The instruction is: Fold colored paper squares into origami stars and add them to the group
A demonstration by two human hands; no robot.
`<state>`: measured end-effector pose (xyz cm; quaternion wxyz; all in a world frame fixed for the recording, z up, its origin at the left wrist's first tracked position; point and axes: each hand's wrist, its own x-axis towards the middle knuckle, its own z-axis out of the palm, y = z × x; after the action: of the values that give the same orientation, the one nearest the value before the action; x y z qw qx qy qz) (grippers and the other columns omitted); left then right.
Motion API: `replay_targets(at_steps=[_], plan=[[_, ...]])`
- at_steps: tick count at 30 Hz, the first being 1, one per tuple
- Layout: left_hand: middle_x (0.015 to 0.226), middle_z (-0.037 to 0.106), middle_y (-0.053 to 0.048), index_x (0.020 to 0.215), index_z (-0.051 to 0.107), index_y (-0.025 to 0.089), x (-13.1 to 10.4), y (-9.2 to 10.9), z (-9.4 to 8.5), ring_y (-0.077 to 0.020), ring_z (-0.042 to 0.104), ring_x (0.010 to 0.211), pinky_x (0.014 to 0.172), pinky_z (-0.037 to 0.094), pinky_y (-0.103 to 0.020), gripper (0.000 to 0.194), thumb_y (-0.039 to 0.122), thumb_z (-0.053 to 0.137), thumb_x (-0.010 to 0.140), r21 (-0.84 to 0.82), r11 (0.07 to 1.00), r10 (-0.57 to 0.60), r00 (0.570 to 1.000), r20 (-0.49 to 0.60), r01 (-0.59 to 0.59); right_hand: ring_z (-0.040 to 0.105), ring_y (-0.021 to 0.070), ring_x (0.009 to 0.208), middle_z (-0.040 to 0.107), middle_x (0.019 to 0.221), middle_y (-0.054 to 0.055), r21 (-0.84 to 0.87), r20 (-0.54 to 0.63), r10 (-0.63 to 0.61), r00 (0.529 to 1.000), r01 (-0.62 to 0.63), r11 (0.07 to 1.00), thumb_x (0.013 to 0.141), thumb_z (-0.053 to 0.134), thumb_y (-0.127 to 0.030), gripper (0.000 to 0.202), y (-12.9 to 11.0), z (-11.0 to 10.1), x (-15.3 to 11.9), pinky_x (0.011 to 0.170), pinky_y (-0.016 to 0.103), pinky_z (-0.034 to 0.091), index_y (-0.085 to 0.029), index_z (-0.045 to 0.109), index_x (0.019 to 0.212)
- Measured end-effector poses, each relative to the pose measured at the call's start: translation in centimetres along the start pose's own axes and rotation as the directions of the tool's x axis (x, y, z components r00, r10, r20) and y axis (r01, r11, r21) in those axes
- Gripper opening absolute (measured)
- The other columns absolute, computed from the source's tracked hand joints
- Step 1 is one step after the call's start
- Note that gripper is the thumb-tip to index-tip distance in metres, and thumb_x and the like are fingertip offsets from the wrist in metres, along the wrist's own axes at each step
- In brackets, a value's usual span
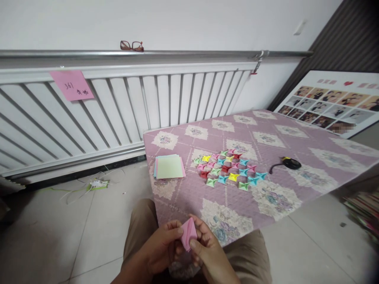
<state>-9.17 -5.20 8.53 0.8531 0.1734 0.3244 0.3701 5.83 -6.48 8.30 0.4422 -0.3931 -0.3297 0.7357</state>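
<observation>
Between both hands, above my lap at the table's near edge, is a small folded piece of pink paper (pixel 188 234) with creases across its face. My left hand (pixel 162 242) pinches its left side, thumb on top. On its right side my right hand (pixel 207 244) grips it, with the thumb pressed near the lower corner. Several small folded paper shapes (pixel 225 169) in green, yellow, blue, red and pink lie in rows on the tablecloth (pixel 177 197). To their left rests a stack of square paper sheets (pixel 169 167), pale yellow-green on top.
A black coiled cable (pixel 291 163) lies on the table's right. Behind stands a white radiator (pixel 156 98) with a pink note (pixel 72 85); glasses (pixel 132 46) rest on the pipe above. A photo board (pixel 328 102) leans at the right. A power strip (pixel 98 184) sits on the floor.
</observation>
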Motion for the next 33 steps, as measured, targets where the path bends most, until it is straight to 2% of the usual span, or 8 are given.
replay_targets(at_steps=[6, 10, 14, 16, 23, 28, 30, 33], plan=[[0.061, 0.056, 0.002, 0.075, 0.048, 0.016, 0.0, -0.2, 0.1, -0.0075, 0.047, 0.049, 0.048, 0.031, -0.020, 0.041, 0.044, 0.077, 0.067, 0.220, 0.967, 0.141, 0.989, -0.041, -0.129, 0.053, 0.0094, 0.054, 0.062, 0.076, -0.002, -0.096, -0.028, -0.020, 0.999, 0.018, 0.995, 0.069, 0.076, -0.042, 0.064, -0.5, -0.3, 0.2, 0.046, 0.019, 0.040, -0.025, 0.045, 0.122], [0.064, 0.053, 0.003, 0.071, 0.050, 0.016, -0.3, 0.3, 0.4, -0.0088, 0.048, 0.057, 0.056, 0.035, -0.021, 0.037, 0.041, 0.076, 0.067, 0.366, 0.909, 0.236, 0.970, -0.058, -0.199, 0.056, 0.0115, 0.064, 0.063, 0.079, -0.001, -0.198, 0.012, -0.081, 0.997, 0.082, 0.977, 0.071, 0.073, -0.041, 0.041, -1.4, -0.5, 0.2, 0.058, 0.022, 0.044, -0.022, 0.058, 0.105], [0.097, 0.058, -0.004, 0.072, 0.050, 0.016, -0.8, 1.0, 1.0, -0.0134, 0.053, 0.078, 0.069, 0.040, -0.024, 0.031, 0.035, 0.074, 0.068, 0.418, 0.873, 0.288, 0.957, -0.026, -0.251, 0.057, 0.0149, 0.072, 0.063, 0.077, 0.001, -0.412, 0.048, -0.165, 0.985, 0.170, 0.895, 0.076, 0.068, -0.040, 0.023, -2.1, -0.6, -0.2, 0.068, 0.025, 0.044, -0.020, 0.064, 0.087], [0.105, 0.056, -0.005, 0.072, 0.049, 0.016, -1.0, 1.1, 1.4, -0.0152, 0.054, 0.083, 0.072, 0.040, -0.026, 0.027, 0.030, 0.073, 0.068, 0.453, 0.849, 0.310, 0.951, -0.010, -0.272, 0.057, 0.0158, 0.074, 0.063, 0.077, 0.001, -0.518, 0.063, -0.186, 0.981, 0.191, 0.834, 0.079, 0.064, -0.039, 0.020, -2.4, -0.6, -0.5, 0.068, 0.026, 0.044, -0.020, 0.065, 0.084], [0.087, 0.057, -0.002, 0.071, 0.046, 0.018, -1.3, 0.9, 2.4, -0.0151, 0.051, 0.080, 0.072, 0.039, -0.026, 0.016, 0.016, 0.062, 0.073, 0.618, 0.673, 0.459, 0.885, 0.082, -0.407, 0.059, 0.0183, 0.084, 0.064, 0.086, 0.003, -0.680, 0.159, -0.347, 0.924, 0.358, 0.641, 0.089, 0.052, -0.033, 0.017, -3.4, -0.2, -1.5, 0.078, 0.028, 0.045, -0.025, 0.067, 0.088], [0.081, 0.055, -0.001, 0.071, 0.045, 0.019, -1.5, 0.9, 2.7, -0.0143, 0.049, 0.075, 0.069, 0.038, -0.024, 0.014, 0.016, 0.059, 0.074, 0.681, 0.615, 0.465, 0.881, 0.093, -0.397, 0.056, 0.0223, 0.102, 0.061, 0.107, 0.006, -0.756, 0.146, -0.489, 0.860, 0.416, 0.505, 0.085, 0.057, -0.030, 0.016, -3.2, -0.9, -1.4, 0.086, 0.031, 0.044, -0.030, 0.070, 0.094], [0.080, 0.056, -0.001, 0.071, 0.046, 0.018, -1.5, 0.7, 2.7, -0.0147, 0.050, 0.075, 0.069, 0.039, -0.025, 0.013, 0.016, 0.058, 0.074, 0.702, 0.605, 0.465, 0.882, 0.073, -0.377, 0.057, 0.0222, 0.101, 0.060, 0.106, 0.006, -0.769, 0.140, -0.493, 0.858, 0.408, 0.492, 0.084, 0.059, -0.030, 0.013, -3.3, -1.0, -1.3, 0.084, 0.030, 0.044, -0.029, 0.071, 0.090], [0.078, 0.057, -0.001, 0.075, 0.050, 0.018, -1.4, 0.4, 2.6, -0.0152, 0.051, 0.074, 0.068, 0.040, -0.025, 0.009, 0.017, 0.059, 0.074, 0.707, 0.621, 0.451, 0.892, 0.030, -0.338, 0.059, 0.0185, 0.085, 0.062, 0.089, 0.004, -0.746, 0.157, -0.448, 0.880, 0.403, 0.530, 0.084, 0.059, -0.031, 0.011, -3.3, -1.0, -1.2, 0.073, 0.027, 0.046, -0.026, 0.068, 0.080]])
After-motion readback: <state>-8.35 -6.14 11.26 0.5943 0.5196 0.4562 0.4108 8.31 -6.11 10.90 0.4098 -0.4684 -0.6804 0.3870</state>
